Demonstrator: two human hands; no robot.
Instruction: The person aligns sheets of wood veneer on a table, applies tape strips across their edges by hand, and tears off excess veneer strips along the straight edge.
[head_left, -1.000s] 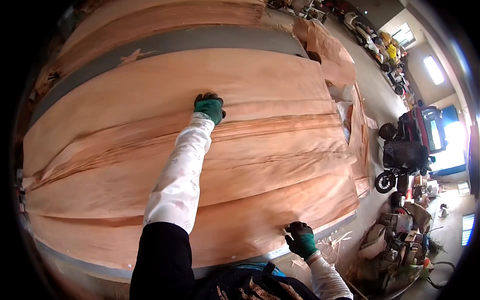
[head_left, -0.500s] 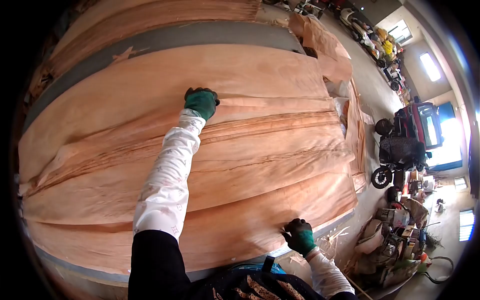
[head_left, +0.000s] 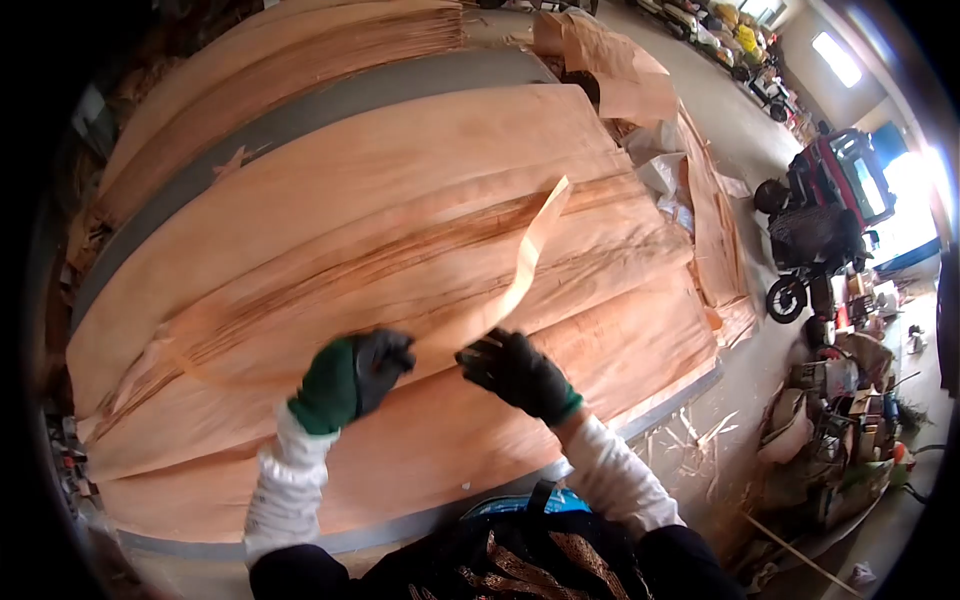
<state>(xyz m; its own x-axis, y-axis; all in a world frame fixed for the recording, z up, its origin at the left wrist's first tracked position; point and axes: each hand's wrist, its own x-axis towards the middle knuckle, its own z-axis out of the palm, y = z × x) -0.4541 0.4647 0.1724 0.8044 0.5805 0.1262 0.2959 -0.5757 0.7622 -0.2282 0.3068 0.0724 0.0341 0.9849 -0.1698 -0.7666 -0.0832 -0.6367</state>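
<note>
A long, narrow strip of wood veneer (head_left: 528, 262) bends up over the veneer sheets, its right end raised and its other end trailing left. My left hand (head_left: 358, 378), in a green and black work glove, is closed on the strip near its middle. Close by on the right, my right hand (head_left: 520, 375), gloved the same way, has its fingers closed at the strip's lower bend; the fingertips are partly hidden. Beneath both hands lie wide, wavy veneer sheets (head_left: 300, 180) with rough, overlapping edges across the middle.
Another veneer stack (head_left: 300, 75) lies beyond a grey strip of surface (head_left: 390, 78). Torn veneer (head_left: 610, 65) hangs at the far right corner. On the floor at right are wood splinters (head_left: 695, 440), a red vehicle (head_left: 850, 175) and piled clutter (head_left: 840, 400).
My left hand has drawn back from the far sheet toward me, and my right hand has moved in beside it. A loose veneer strip is now lifted between them.
</note>
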